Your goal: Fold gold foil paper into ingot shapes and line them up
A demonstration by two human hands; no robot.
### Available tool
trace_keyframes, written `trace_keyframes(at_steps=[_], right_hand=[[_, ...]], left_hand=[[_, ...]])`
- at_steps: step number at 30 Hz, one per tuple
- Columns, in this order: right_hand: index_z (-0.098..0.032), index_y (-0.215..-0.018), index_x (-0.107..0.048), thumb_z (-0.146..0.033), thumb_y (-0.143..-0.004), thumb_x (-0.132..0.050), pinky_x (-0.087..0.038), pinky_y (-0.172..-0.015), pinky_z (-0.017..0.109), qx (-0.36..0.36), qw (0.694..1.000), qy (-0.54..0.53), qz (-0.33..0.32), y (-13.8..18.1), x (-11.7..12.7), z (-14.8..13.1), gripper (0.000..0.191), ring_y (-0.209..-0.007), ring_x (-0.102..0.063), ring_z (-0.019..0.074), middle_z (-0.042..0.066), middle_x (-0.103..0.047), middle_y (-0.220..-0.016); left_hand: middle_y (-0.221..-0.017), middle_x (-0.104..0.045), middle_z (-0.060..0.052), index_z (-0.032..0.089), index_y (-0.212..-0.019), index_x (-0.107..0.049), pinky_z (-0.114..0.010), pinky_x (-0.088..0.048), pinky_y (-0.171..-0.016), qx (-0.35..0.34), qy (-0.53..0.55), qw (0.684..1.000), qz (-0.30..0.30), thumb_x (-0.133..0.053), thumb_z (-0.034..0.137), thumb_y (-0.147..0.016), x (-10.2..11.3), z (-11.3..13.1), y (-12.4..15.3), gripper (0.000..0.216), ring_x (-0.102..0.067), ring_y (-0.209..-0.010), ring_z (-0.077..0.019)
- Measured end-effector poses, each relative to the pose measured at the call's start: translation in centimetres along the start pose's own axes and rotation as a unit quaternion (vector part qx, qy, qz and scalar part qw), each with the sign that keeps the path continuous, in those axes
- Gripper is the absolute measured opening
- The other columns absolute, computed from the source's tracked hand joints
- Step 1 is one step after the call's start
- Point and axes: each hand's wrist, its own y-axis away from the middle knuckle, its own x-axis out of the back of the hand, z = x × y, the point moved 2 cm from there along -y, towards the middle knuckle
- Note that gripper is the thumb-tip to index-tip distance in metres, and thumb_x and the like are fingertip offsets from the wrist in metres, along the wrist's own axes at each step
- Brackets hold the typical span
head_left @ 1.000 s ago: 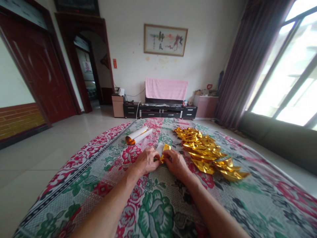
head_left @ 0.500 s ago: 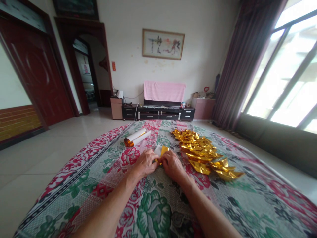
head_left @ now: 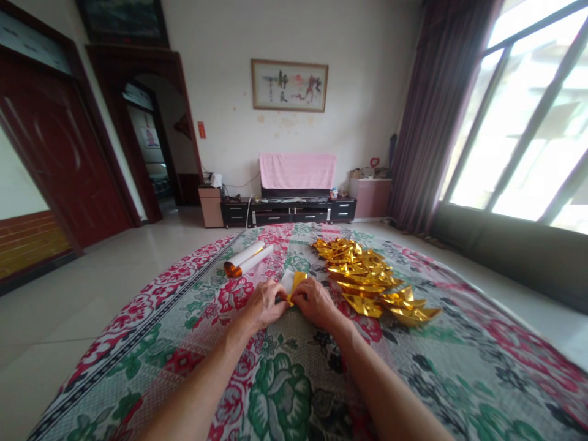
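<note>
A small sheet of gold foil paper (head_left: 299,278) with a white back lies partly folded on the table between my two hands. My left hand (head_left: 266,302) pinches its near left edge, with the fingertips curled inward. From the other side my right hand (head_left: 316,301) presses its bent fingers on the gold part, close to the left fingertips. The fingers hide the paper's lower folds. To the right of my hands sits a pile of folded gold foil boats (head_left: 362,275), several of them tucked against one another.
A loosely rolled sheet of gold foil paper (head_left: 248,258), white on the outside, lies at the back left of the table. A flowered cloth (head_left: 280,392) covers the round table. Beyond stands a low black cabinet (head_left: 294,214) under a pink towel (head_left: 298,171).
The view has swung slightly to the right, so everything sits further left. Both hands stay at the foil paper, with only small finger shifts.
</note>
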Motion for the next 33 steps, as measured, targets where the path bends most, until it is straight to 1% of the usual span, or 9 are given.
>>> trace_keyframes(at_steps=[5,12,17,22,27,33], right_hand=[[-0.019,-0.066,-0.067,-0.015,-0.075,-0.054,-0.038,-0.073,0.022,-0.004,1.000,-0.011,-0.018,-0.38,0.16,0.16,0.017,-0.083,-0.054,0.0144,0.002,-0.065,-0.075],[-0.019,-0.069,-0.069,-0.015,-0.076,-0.053,-0.038,-0.073,0.021,0.016,0.999,-0.021,-0.022,-0.56,0.19,0.46,0.017,-0.082,-0.054,0.0139,0.002,-0.066,-0.076],[-0.020,-0.069,-0.069,-0.015,-0.076,-0.053,-0.038,-0.073,0.019,0.031,0.999,-0.031,-0.021,-0.59,0.46,0.61,0.019,-0.080,-0.055,0.0123,0.001,-0.067,-0.077],[-0.021,-0.067,-0.070,-0.015,-0.077,-0.052,-0.037,-0.070,0.019,0.039,0.998,-0.035,-0.036,-0.71,0.64,0.80,0.021,-0.076,-0.056,0.0107,-0.001,-0.067,-0.076],[-0.021,-0.069,-0.070,-0.017,-0.078,-0.052,-0.038,-0.073,0.020,0.047,0.998,-0.037,-0.034,-0.77,0.56,1.03,0.021,-0.079,-0.056,0.0115,-0.001,-0.067,-0.077],[-0.021,-0.071,-0.070,-0.016,-0.079,-0.050,-0.038,-0.076,0.022,0.064,0.996,-0.041,-0.046,-0.72,0.74,0.89,0.023,-0.080,-0.056,0.0124,0.000,-0.067,-0.078]], left_hand=[[-0.083,-0.057,-0.003,0.018,-0.078,-0.062,-0.031,-0.042,-0.080,-0.002,-0.011,1.000,-0.006,-0.060,0.024,-0.071,-0.12,-0.15,0.07,0.009,-0.054,-0.086,-0.0179],[-0.082,-0.055,-0.003,0.018,-0.079,-0.062,-0.031,-0.042,-0.079,-0.009,-0.018,1.000,-0.008,-0.060,0.024,-0.073,-0.20,-0.14,0.00,0.008,-0.053,-0.084,-0.0175],[-0.082,-0.056,-0.003,0.020,-0.081,-0.064,-0.031,-0.042,-0.080,-0.018,-0.020,1.000,-0.006,-0.060,0.022,-0.073,-0.21,-0.18,-0.04,0.010,-0.053,-0.084,-0.0171],[-0.083,-0.057,-0.003,0.020,-0.083,-0.065,-0.030,-0.042,-0.079,-0.025,-0.017,1.000,-0.009,-0.059,0.020,-0.073,-0.25,-0.21,-0.03,0.012,-0.053,-0.084,-0.0165],[-0.085,-0.059,-0.003,0.021,-0.088,-0.067,-0.031,-0.043,-0.080,-0.026,-0.008,1.000,-0.010,-0.059,0.022,-0.073,-0.22,-0.10,-0.08,0.017,-0.054,-0.085,-0.0168],[-0.084,-0.060,-0.005,0.021,-0.083,-0.070,-0.030,-0.043,-0.081,-0.020,-0.003,1.000,-0.021,-0.059,0.022,-0.074,0.09,0.30,-0.11,0.014,-0.054,-0.084,-0.0170]])
